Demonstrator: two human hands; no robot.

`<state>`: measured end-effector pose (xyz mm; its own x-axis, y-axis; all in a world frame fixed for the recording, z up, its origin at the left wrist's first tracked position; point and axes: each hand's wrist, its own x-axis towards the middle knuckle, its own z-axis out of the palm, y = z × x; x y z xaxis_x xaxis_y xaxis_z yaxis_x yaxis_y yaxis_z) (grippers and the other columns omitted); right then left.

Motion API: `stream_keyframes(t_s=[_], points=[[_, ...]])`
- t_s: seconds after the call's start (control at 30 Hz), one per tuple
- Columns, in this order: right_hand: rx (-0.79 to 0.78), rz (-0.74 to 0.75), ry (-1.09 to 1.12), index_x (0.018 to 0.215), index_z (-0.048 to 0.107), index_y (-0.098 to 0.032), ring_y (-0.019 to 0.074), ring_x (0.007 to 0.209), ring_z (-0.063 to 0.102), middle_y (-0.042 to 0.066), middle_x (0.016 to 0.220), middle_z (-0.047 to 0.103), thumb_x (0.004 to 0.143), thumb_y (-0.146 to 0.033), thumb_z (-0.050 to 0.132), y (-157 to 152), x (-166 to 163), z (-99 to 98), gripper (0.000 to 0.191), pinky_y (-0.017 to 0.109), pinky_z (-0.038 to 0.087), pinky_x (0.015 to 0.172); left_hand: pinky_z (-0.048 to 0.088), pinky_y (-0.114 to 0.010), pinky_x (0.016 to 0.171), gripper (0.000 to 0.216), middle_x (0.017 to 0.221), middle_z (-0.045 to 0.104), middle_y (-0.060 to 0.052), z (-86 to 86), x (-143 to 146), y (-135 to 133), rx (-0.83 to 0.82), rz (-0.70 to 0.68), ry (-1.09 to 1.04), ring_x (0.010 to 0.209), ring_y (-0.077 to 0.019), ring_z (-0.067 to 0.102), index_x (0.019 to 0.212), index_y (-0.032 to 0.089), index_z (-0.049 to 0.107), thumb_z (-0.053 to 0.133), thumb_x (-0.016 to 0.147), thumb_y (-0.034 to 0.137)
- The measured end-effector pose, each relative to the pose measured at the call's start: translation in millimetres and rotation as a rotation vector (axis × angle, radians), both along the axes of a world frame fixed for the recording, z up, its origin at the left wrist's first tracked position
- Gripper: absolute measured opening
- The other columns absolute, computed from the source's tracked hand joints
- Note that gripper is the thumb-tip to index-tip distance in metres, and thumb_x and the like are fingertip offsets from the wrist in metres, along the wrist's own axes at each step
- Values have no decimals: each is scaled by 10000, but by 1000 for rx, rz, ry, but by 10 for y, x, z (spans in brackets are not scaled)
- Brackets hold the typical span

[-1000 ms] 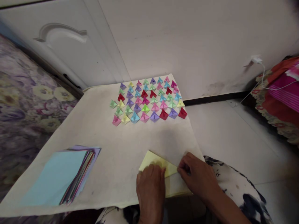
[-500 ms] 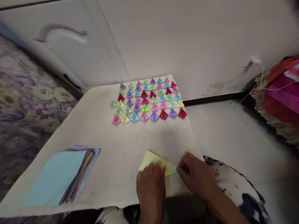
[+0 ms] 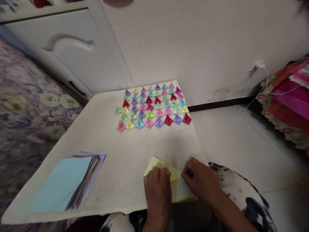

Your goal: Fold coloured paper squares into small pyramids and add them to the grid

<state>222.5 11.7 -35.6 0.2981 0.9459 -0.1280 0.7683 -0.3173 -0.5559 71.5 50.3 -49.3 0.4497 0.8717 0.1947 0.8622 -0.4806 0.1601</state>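
Note:
A yellow sheet of origami paper (image 3: pixel 152 163), folded into a pointed shape, lies near the front edge of the table. My left hand (image 3: pixel 158 185) presses down on its middle with curled fingers, covering part of it. At the paper's narrow right tip, my right hand (image 3: pixel 199 175) is closed in a pinch, thumb and forefinger together. Left of my hands is a stack of coloured paper (image 3: pixel 65 180) with a light blue sheet on top.
Rows of small folded paper pieces (image 3: pixel 149 114) in many colours cover the back of the cloth-covered table (image 3: pixel 116 161). Behind stand a white cabinet door (image 3: pixel 70 54) and a wall (image 3: pixel 193 48). A white charger (image 3: pixel 260 65) with a cable is plugged in at right.
The view has tilted up slightly, showing more of the cabinet top. My left hand has shifted a little rightward on the yellow paper; my right hand stays at its tip.

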Motion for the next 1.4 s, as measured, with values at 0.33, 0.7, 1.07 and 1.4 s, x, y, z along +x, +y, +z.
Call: stream_keyframes(t_s=[0.33, 0.7, 1.07, 1.4], points=[[49, -7, 0, 665, 568, -218, 117, 615, 522, -29, 690, 572, 707, -222, 566, 8, 26, -24, 43, 228, 248, 534, 499, -355, 862, 360, 1168, 593, -101, -191, -61, -198, 87, -320, -95, 1081, -227, 525, 1151, 154, 548, 403, 835, 61], [313, -49, 316, 800, 593, -184, 147, 723, 549, 15, 771, 581, 773, -146, 478, -132, 304, -78, 124, 255, 414, 674, 490, -391, 900, 476, 1307, 507, -112, -279, -41, -275, 109, -346, -49, 1202, -250, 457, 1278, 180, 465, 393, 826, 49], [327, -9, 313, 827, 598, -190, 161, 790, 563, 27, 831, 582, 798, -133, 457, -193, 273, -128, 155, 279, 429, 718, 481, -422, 898, 481, 1293, 511, -135, -270, -21, -299, 130, -339, -25, 1201, -284, 454, 1265, 227, 475, 459, 812, 65], [244, 103, 207, 865, 617, -226, 142, 825, 556, 8, 867, 562, 819, -121, 446, -222, 152, -99, 205, 256, 419, 724, 442, -451, 939, 552, 1328, 481, -115, -266, -23, -331, 76, -341, -18, 1227, -270, 424, 1305, 261, 425, 461, 798, 43]])
